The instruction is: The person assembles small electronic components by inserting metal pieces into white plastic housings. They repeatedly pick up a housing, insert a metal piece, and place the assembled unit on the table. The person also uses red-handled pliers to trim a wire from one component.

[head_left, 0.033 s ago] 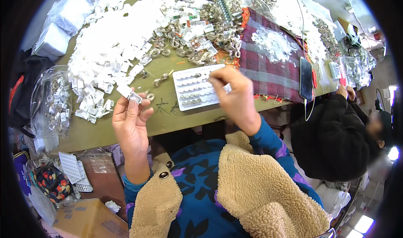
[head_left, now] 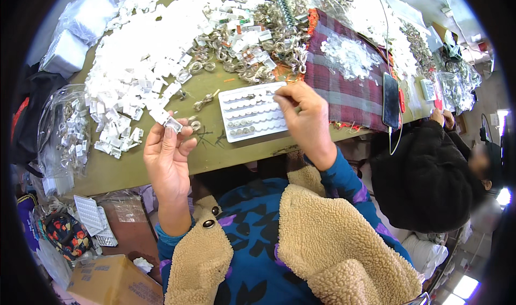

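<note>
My left hand (head_left: 168, 168) is raised over the table's front left part, thumb and fingers closed on a small white plastic casing (head_left: 172, 124). Close beside its fingertips lies a small coil of wire (head_left: 194, 124). My right hand (head_left: 309, 125) hovers at the right edge of a white tray (head_left: 264, 130), thumb and forefinger pinched together; whatever sits between them is too small to make out. Rows of small round silvery pieces (head_left: 242, 130) fill part of the tray's scalloped slots. Another short wire bundle (head_left: 205, 101) rests just left of the tray.
Heaps of white plastic casings (head_left: 140, 52) and tangled wire coils (head_left: 258, 52) cover the table's far side. A plaid cloth (head_left: 344, 98) bears a pile of clear pieces (head_left: 352, 56). Beside it lies a phone (head_left: 391, 103) with a cable. To the right sits another person in black (head_left: 424, 176).
My right hand has shifted slightly to the right, towards the tray's edge, its fingers still pinched. My left hand keeps its hold on the white plastic casing.
</note>
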### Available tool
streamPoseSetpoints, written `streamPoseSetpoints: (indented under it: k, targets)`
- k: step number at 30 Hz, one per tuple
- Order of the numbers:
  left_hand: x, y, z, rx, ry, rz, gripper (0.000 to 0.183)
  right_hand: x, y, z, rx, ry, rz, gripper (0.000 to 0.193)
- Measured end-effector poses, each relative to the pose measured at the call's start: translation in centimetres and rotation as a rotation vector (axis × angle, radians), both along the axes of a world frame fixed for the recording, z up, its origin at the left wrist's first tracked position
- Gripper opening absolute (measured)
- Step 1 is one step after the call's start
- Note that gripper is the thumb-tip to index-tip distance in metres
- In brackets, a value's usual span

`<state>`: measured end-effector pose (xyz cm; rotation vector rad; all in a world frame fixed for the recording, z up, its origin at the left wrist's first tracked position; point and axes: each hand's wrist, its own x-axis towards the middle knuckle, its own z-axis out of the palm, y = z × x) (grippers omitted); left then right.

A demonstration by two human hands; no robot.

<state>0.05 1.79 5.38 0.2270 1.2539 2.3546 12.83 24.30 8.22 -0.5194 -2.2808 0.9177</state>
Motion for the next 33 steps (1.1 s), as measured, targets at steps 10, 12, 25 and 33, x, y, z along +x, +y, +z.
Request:
streamPoseSetpoints:
  k: [10, 12, 25, 33]
  targets:
    - [0.7, 2.4, -0.2, 0.062, -0.108, -0.1, 0.029, -0.8, 2.2, -3.5, 0.256, 0.02, 0.071, 0.016]
    - [0.7, 2.5, -0.4, 0.059, -0.121, -0.106, 0.029, -0.8, 2.4, -3.2, 0.241, 0.024, 0.064, 0.014]
    - [1.4, 2.1, -0.1, 0.138, -0.196, -0.207, 0.031, -0.8, 1.5, -2.2, 0.368, -0.106, 0.23, 0.024]
    - [2.3, 1.5, -0.5, 0.172, -0.181, -0.248, 0.028, -0.4, -2.2, 0.6, 0.09, -0.029, 0.25, 0.017]
